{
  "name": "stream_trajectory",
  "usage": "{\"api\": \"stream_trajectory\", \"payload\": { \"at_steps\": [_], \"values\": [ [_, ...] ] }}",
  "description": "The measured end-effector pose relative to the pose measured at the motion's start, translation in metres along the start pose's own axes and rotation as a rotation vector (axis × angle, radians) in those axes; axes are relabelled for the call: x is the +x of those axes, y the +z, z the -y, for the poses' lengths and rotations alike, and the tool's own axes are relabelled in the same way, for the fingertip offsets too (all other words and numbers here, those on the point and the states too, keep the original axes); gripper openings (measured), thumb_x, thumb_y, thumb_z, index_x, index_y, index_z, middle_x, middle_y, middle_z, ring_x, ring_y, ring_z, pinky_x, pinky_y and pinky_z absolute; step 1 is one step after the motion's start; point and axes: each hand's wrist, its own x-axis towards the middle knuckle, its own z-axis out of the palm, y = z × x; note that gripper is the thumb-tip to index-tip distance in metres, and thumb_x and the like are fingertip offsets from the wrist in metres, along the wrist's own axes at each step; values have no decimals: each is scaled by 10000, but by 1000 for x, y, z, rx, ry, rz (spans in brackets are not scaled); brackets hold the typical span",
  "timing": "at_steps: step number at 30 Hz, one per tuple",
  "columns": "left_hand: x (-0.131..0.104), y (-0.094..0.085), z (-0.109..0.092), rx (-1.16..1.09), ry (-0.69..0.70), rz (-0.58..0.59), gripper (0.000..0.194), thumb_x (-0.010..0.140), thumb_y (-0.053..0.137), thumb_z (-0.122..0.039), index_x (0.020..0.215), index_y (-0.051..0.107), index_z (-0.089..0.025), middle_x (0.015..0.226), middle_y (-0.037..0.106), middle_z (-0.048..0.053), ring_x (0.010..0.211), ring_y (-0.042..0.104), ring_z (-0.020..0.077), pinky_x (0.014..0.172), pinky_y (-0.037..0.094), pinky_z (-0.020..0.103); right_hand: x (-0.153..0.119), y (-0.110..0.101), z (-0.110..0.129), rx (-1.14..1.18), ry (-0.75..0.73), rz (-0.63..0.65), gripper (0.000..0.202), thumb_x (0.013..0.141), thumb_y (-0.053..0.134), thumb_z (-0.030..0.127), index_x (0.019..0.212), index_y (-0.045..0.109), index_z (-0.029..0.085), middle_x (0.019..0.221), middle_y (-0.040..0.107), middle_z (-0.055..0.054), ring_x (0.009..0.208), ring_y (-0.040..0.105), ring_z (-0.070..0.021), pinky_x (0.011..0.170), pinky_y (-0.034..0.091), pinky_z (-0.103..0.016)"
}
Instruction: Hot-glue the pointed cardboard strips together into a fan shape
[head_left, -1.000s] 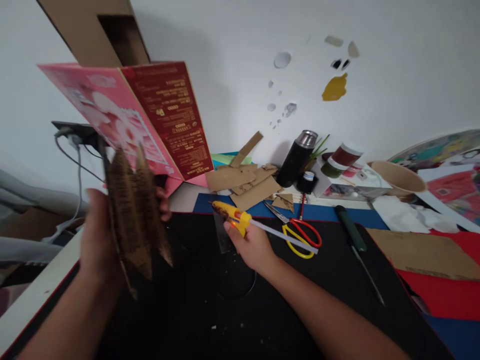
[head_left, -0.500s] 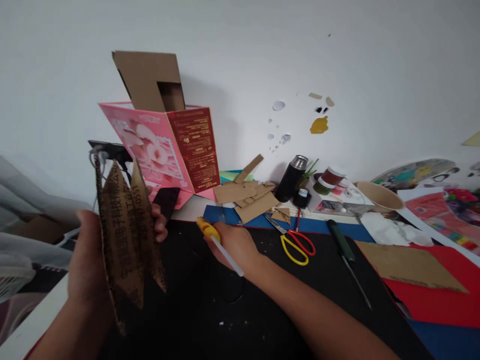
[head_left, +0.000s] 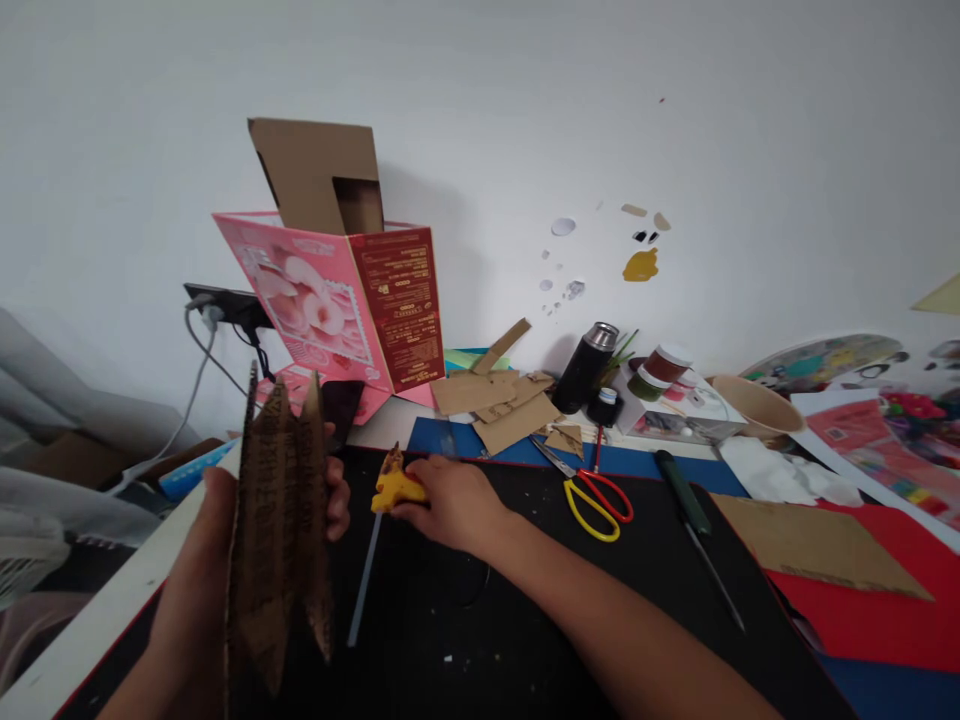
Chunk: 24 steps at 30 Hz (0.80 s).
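My left hand (head_left: 196,560) is wrapped round a piece of folded brown cardboard (head_left: 271,540) with pointed ends and printed characters, held upright at the left. Its fingertips curl round the cardboard's right edge. Beyond it, my right hand (head_left: 457,505) grips a small yellow hot glue gun (head_left: 396,487) over the black mat (head_left: 420,640). A whitish glue stick (head_left: 365,580) sticks out of the gun toward me. The gun's tip looks brown and stained. A gap separates the gun from the cardboard.
Scissors (head_left: 592,500) with red and yellow handles and a green-handled screwdriver (head_left: 686,500) lie right of my right hand. Cardboard scraps (head_left: 517,420), a black thermos (head_left: 583,370) and a pink box (head_left: 330,300) stand behind. A cardboard sheet (head_left: 817,545) rests on red paper at the right.
My right hand has turned the glue gun, so the stick now points down and left instead of right. The cardboard in my left hand sits lower and further right in view.
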Motion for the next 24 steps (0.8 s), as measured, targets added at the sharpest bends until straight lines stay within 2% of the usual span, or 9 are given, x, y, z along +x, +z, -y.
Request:
{"api": "stream_trajectory", "payload": {
  "at_steps": [3, 6, 10, 12, 15, 17, 21, 24],
  "values": [
    [-1, 3, 5, -2, -73, 98, 676, 759, 737, -701, 1219, 729, -205, 937, 765, 88, 719, 671, 226, 605, 584, 306, -10, -7, -3, 72, -54, -18, 451, 887, 727, 507, 1219, 680, 205, 1103, 718, -98, 1013, 682, -263, 846, 513, -345],
    [-1, 9, 13, -14, -188, 220, 607, 825, 675, -694, 1129, 759, -175, 959, 767, 105, 720, 680, 222, 616, 573, 304, -25, -15, -8, 199, -66, -35, 374, 939, 679, 440, 1238, 683, 215, 1105, 720, -91, 1000, 678, -233, 873, 507, -339],
    [5, 26, 32, 86, -351, 385, 671, 857, 584, -747, 1055, 773, -134, 828, 753, 113, 674, 681, 203, 630, 551, 275, -45, -21, -18, 422, -2, -152, 241, 966, 640, 373, 1118, 722, 205, 1056, 740, -82, 989, 688, -217, 887, 506, -339],
    [8, 39, 44, 160, -404, 401, 681, 865, 566, -750, 1036, 767, -123, 803, 749, 116, 658, 681, 202, 618, 542, 271, -53, -22, -25, 606, 82, -213, 240, 975, 615, 398, 1054, 726, 200, 970, 743, -62, 893, 698, -196, 824, 521, -318],
    [9, 63, 63, 235, -469, 414, 676, 871, 552, -752, 992, 763, -121, 795, 756, 120, 641, 682, 190, 595, 527, 253, -61, -26, -39, 942, 209, -295, 348, 980, 570, 504, 924, 687, 181, 803, 699, -22, 693, 663, -156, 682, 523, -279],
    [10, 79, 76, 257, -453, 450, 665, 895, 532, -736, 1008, 762, -122, 784, 760, 122, 643, 680, 187, 603, 528, 251, -66, -33, -48, 1104, 249, -343, 427, 970, 559, 566, 807, 632, 179, 709, 638, 2, 594, 610, -131, 604, 495, -255],
    [18, 102, 101, 245, -428, 490, 677, 931, 495, -708, 949, 767, -88, 781, 756, 138, 666, 691, 190, 656, 556, 261, -74, -45, -62, 1303, 250, -364, 498, 950, 553, 641, 741, 550, 189, 645, 563, 21, 505, 561, -115, 506, 466, -243],
    [22, 113, 118, 259, -449, 492, 664, 922, 518, -706, 944, 752, -85, 810, 758, 146, 664, 704, 199, 667, 574, 280, -80, -44, -69, 1397, 287, -362, 493, 937, 564, 655, 747, 496, 206, 599, 497, 59, 418, 509, -100, 420, 417, -226]
  ]
}}
